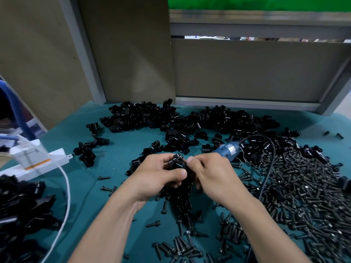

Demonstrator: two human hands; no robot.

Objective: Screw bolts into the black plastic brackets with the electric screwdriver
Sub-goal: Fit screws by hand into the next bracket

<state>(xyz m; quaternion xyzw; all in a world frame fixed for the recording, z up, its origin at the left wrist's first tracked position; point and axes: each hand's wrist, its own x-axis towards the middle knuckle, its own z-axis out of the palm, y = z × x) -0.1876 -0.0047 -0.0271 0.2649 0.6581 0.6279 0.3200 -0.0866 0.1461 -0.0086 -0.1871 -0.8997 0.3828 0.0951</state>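
- Gripping a glossy black plastic bracket [177, 161] at mat centre, the left hand [157, 173] curls thumb and fingers round its curved body
- Meeting it from 3 o'clock, the right hand [214, 175] pinches the bracket's edge with curled fingertips
- Blue cylindrical electric screwdriver [228, 149] lies at 1 o'clock of the hands, black cord [272, 156] looping off it
- Dark flange-headed bolts [303, 186] heaped from 3 to 5 o'clock; spare brackets [144, 118] piled at 12 o'clock on the teal mat [114, 168]

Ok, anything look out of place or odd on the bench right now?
Nothing looks damaged. One oddity: the electric screwdriver lies on its side among loose brackets, and its black cord loops across the bolt pile beside the right hand, where it could snag.
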